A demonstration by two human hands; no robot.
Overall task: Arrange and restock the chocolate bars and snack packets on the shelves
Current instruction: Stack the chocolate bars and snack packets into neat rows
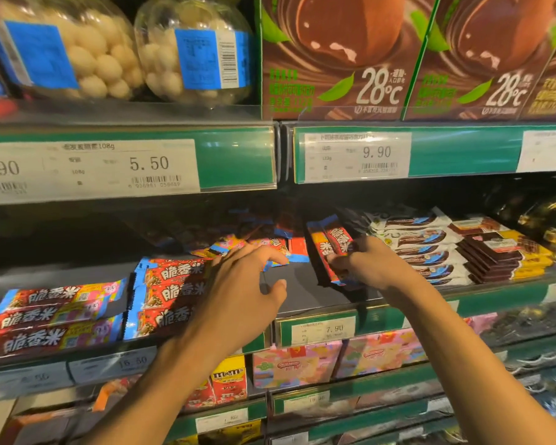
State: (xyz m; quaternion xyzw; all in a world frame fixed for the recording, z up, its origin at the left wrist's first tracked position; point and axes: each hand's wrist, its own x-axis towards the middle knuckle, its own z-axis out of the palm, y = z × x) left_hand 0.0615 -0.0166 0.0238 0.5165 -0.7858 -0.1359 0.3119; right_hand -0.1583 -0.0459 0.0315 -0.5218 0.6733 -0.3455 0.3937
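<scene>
- Two clear tubs of pale round sweets (77, 49) — top shelf, left.
- Price label reading 5.50 (148, 165) — on the green shelf-edge strip (238, 159).
- Price label 9.90 (376, 154), right strip.

The middle shelf (318, 293) carries red chocolate bars (170, 293), white-wrapped bars (427, 248) and dark bars (491, 252).
</scene>
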